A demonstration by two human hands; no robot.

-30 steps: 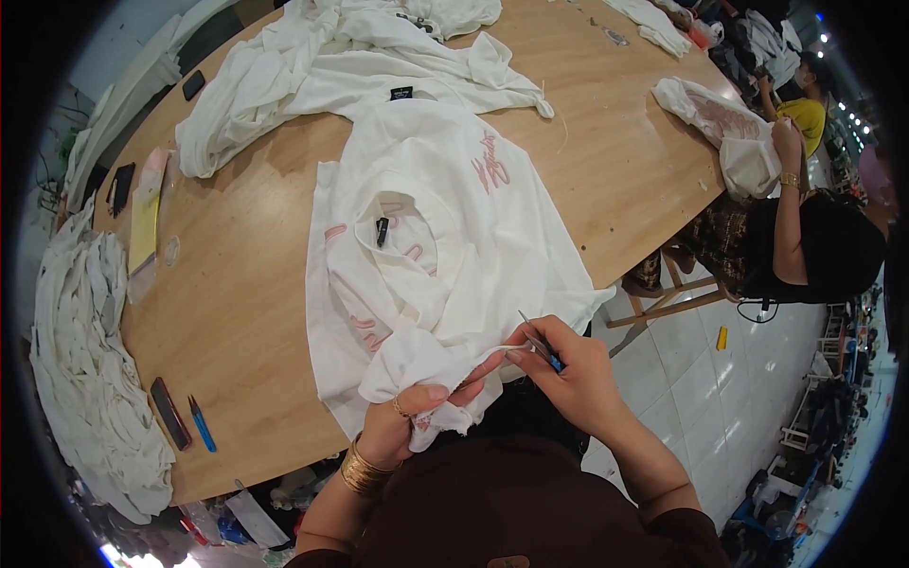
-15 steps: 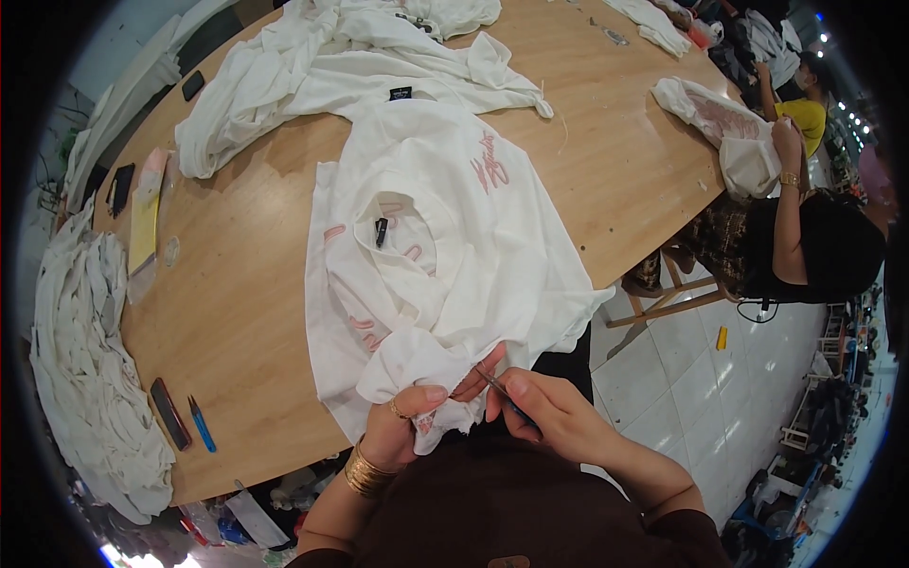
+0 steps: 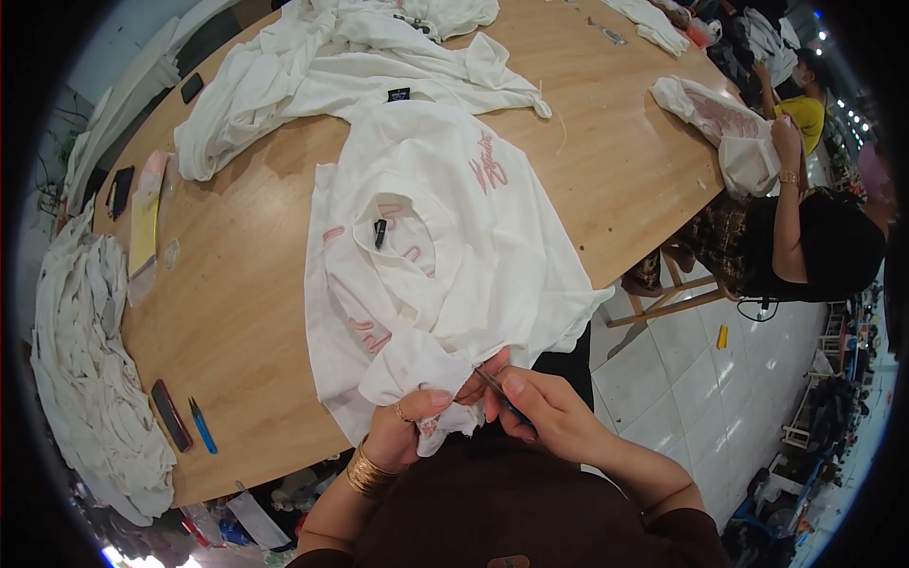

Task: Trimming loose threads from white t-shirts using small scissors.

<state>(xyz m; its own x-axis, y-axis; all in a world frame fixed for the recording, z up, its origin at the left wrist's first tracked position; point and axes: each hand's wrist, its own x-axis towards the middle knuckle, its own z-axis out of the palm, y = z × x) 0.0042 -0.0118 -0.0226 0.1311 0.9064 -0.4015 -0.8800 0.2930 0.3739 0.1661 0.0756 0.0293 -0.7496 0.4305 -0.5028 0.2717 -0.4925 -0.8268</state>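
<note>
A white shirt [image 3: 511, 246] with pink lettering lies spread at the table's near edge, its round collar facing up. Bunched fabric from its near end is gripped by my left hand [image 3: 402, 426], thumb on top, fingers partly hidden under the cloth. Close beside it, my right hand [image 3: 544, 412] is closed around small dark thread snips [image 3: 502, 396]. Their metal tips point up and left at the edge of the bunched cloth, touching or nearly touching it. Whether the blades are apart is too small to tell.
Piled white garments [image 3: 275, 85] cover the table's far side; another heap [image 3: 85, 379] hangs over the left edge. A red-and-black case [image 3: 170, 415], blue tweezers-like tool [image 3: 202, 424] and yellow card [image 3: 144, 227] lie at left. A seated person [image 3: 795, 227] handles a garment at right.
My right hand and the snips have shifted very slightly to the left. My left hand keeps its grip on the shirt, almost unmoved.
</note>
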